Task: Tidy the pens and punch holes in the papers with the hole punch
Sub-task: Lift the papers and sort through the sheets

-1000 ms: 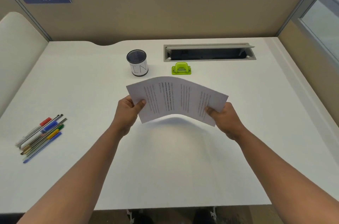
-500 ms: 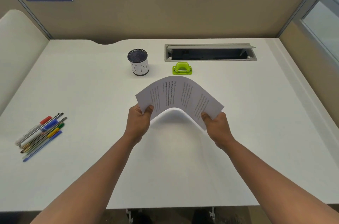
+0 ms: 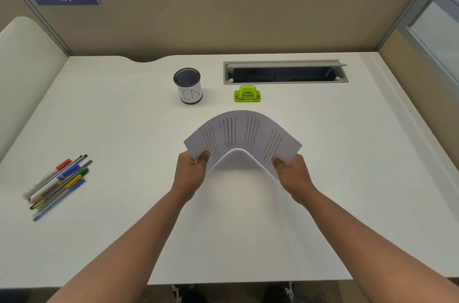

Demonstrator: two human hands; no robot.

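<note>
Printed white papers (image 3: 242,132) arch upward above the middle of the desk, bent into a steep curve. My left hand (image 3: 191,173) pinches their left edge and my right hand (image 3: 293,173) pinches their right edge. Beyond the papers a lime-green hole punch (image 3: 247,94) rests on the desk, apart from them. A black mesh pen cup (image 3: 188,86) with a white label marked "IN" stands to the left of the punch. Several pens and markers (image 3: 58,184) lie loose in a bundle at the desk's left side.
The white desk (image 3: 124,129) is walled by beige partitions at the back and right. An open grey cable tray (image 3: 285,71) is set into the desk just behind the punch. A cream panel rises at the far left.
Both hands have moved closer together, so the papers have bowed from a shallow curve into a tall arch. Pens, cup and punch have not moved.
</note>
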